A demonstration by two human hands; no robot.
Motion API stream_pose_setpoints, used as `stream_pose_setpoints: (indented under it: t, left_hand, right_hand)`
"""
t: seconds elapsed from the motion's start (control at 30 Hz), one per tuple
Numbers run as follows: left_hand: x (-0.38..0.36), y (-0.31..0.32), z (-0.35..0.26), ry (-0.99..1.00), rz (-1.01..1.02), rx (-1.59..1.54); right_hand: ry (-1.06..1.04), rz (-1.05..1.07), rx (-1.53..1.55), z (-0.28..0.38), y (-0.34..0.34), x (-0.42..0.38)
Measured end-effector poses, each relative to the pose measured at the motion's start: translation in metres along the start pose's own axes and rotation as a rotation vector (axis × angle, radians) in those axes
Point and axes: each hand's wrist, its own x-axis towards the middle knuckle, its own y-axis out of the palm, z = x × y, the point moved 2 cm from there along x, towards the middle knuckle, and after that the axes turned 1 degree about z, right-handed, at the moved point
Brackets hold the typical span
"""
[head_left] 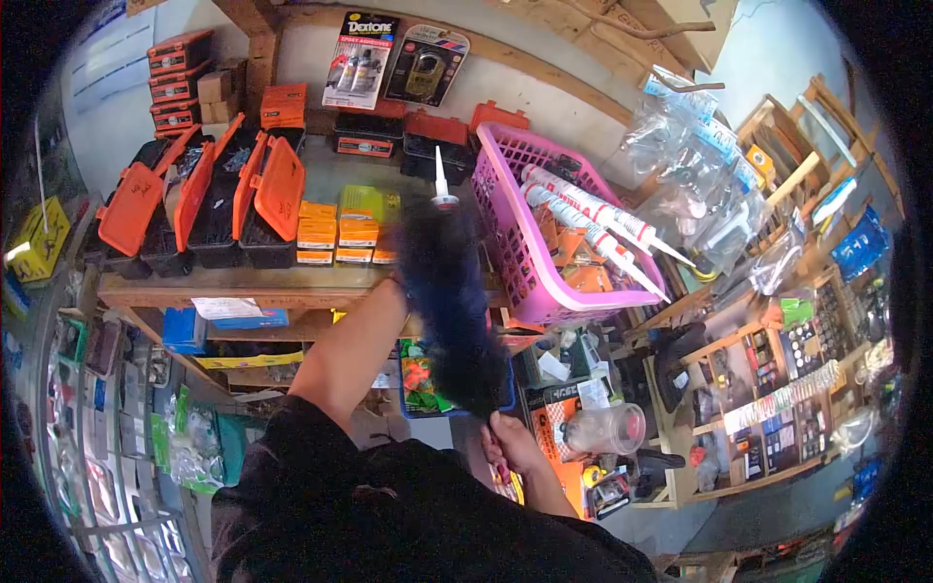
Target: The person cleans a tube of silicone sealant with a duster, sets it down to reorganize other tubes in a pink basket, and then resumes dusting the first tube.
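A dark, fluffy duster (pixel 452 291), smeared by motion, stands across the middle of the view. My right hand (pixel 513 442) is wrapped round its handle at the lower end. My left forearm (pixel 352 352) reaches up to the shelf, and the hand itself is hidden behind the duster. Above the duster's top end shows a white nozzle (pixel 441 180), pointing up; what lies below it is covered. Right of the duster, a pink basket (pixel 520 257) holds white sealant tubes (pixel 583 219) and orange packets.
Black boxes with orange lids (pixel 277 185) stand on the wooden shelf (pixel 243 290) at left, beside small orange boxes (pixel 317 233). Packaged adhesive (pixel 360 60) hangs above. Below are a blue tray (pixel 442 412) and a clear plastic jar (pixel 603 429). Racks stand at both sides.
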Motion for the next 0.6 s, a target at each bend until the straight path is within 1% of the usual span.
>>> stream_pose_setpoints:
  t: [0.13,0.17,0.23,0.3,0.37,0.43,0.47,0.5,0.57,0.6]
  left_hand:
    - [0.008,-0.003,0.0,0.053,-0.005,0.054]
    - [0.006,-0.004,0.0,0.003,0.012,0.061]
    - [0.008,-0.007,-0.002,0.008,0.028,-0.004]
    - [0.008,-0.01,-0.004,0.027,0.005,0.005]
    - [0.006,-0.013,-0.003,0.05,-0.041,0.018]
    - [0.007,-0.019,0.0,0.072,-0.087,0.026]
    - [0.01,-0.027,-0.002,0.073,-0.087,0.025]
    - [0.018,-0.044,-0.004,0.062,-0.028,0.047]
    - [0.027,-0.067,-0.005,0.03,0.084,0.091]
    - [0.025,-0.064,-0.003,0.097,-0.039,0.539]
  right_hand:
    - [0.018,-0.07,0.108,0.001,0.008,-0.001]
    - [0.02,-0.085,0.136,0.002,0.011,0.0]
    - [0.023,-0.095,0.157,0.003,0.012,0.001]
    - [0.018,-0.012,-0.095,-0.002,0.012,0.002]
    - [0.0,-0.019,-0.103,-0.003,0.013,0.005]
    - [-0.004,-0.09,0.152,0.001,0.012,0.008]
    - [-0.011,-0.12,0.175,0.005,0.014,0.008]
    - [-0.01,-0.119,0.174,0.006,0.013,0.008]
    - [0.037,-0.03,0.052,0.005,0.011,0.007]
    - [0.037,-0.032,0.057,0.006,0.01,0.006]
